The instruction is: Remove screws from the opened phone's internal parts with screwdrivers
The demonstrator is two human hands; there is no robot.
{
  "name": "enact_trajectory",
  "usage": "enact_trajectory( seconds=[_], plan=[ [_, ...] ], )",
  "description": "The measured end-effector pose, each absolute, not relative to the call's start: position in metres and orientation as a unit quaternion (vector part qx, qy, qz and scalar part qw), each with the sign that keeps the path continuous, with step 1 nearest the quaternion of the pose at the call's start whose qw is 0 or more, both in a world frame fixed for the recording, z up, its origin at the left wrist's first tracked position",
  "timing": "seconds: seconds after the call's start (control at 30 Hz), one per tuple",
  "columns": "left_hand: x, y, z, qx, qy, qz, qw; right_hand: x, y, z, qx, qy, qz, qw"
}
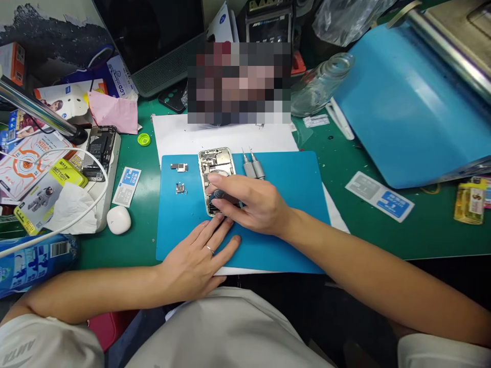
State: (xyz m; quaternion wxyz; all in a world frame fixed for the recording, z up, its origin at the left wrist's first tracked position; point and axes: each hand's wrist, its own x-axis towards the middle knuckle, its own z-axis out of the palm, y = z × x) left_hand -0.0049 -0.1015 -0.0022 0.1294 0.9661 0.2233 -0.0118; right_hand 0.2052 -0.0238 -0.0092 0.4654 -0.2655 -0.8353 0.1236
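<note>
An opened smartphone point(219, 157) lies on the blue mat point(284, 245), its inner boards and metal plates showing. My right hand point(255, 202) is closed over its lower half, gripping a dark-ended screwdriver point(218, 194) whose tip I cannot make out. Palm down, my left hand point(203, 248) rests on the mat with its fingers spread, the fingertips at the phone's bottom edge. To the phone's left are a small metal bracket point(179, 167) and a little group of tiny parts point(180, 188). Two grey screwdrivers point(253, 166) lie to its right.
White paper point(172, 134) extends under the mat. Boxes, a white cable point(92, 156) and an earbud case point(118, 220) crowd the left. Behind are a monitor point(153, 41) and glass jar point(322, 84). A large blue panel point(414, 107) and yellow lighter point(470, 202) are at right.
</note>
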Motion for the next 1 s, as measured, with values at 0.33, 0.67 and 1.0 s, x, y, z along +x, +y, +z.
enact_trajectory(
  seconds=[0.33,0.67,1.0],
  plan=[
    [-0.006,-0.099,-0.001,0.966,0.225,-0.026,0.126,0.201,-0.021,-0.007,-0.238,-0.853,0.045,0.463],
    [-0.005,-0.098,0.000,0.968,0.223,-0.030,0.113,0.195,-0.025,-0.005,-0.237,-0.842,0.025,0.484],
    [-0.004,-0.098,0.000,0.967,0.224,-0.035,0.113,0.196,-0.025,-0.008,-0.238,-0.844,0.013,0.480]
  ],
)
